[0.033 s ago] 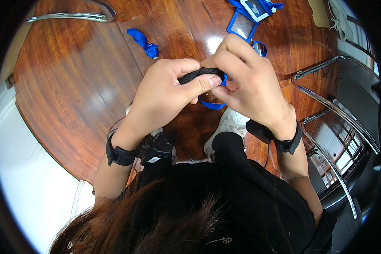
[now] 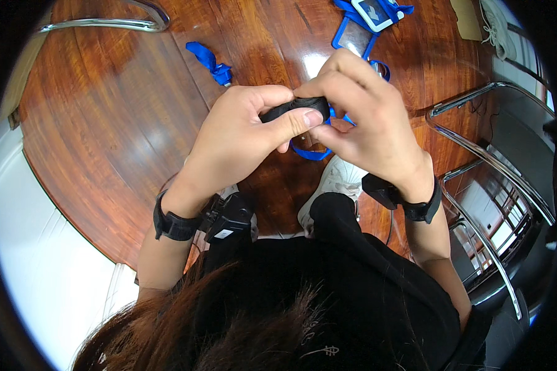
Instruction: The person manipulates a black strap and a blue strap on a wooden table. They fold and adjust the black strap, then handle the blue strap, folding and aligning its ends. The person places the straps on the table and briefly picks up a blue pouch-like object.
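Held in front of my body is a small black bundle (image 2: pixel 311 106), which looks like rolled fabric or strap; its exact kind does not show. My left hand (image 2: pixel 238 120) closes round its left end, with the thumb laid along the near side. At the bundle's right end, my right hand (image 2: pixel 371 117) pinches with bent index finger and thumb. The fingers hide part of the bundle. Beneath and behind the hands, a blue ribbon (image 2: pixel 310 154) shows in pieces, lower down than the bundle.
A crumpled blue ribbon (image 2: pixel 210 63) lies on the brown wooden surface (image 2: pixel 117 111). At the far right are a white badge holder (image 2: pixel 372 13) and blue lanyards. Chrome-framed chairs (image 2: pixel 513 148) stand to the right; a metal tube leg (image 2: pixel 105 25) is at far left. My white shoe (image 2: pixel 334 182) shows below.
My right hand's fingers have shifted slightly at the bundle's right end, where more of its rounded black surface now shows. The left hand stays nearly still.
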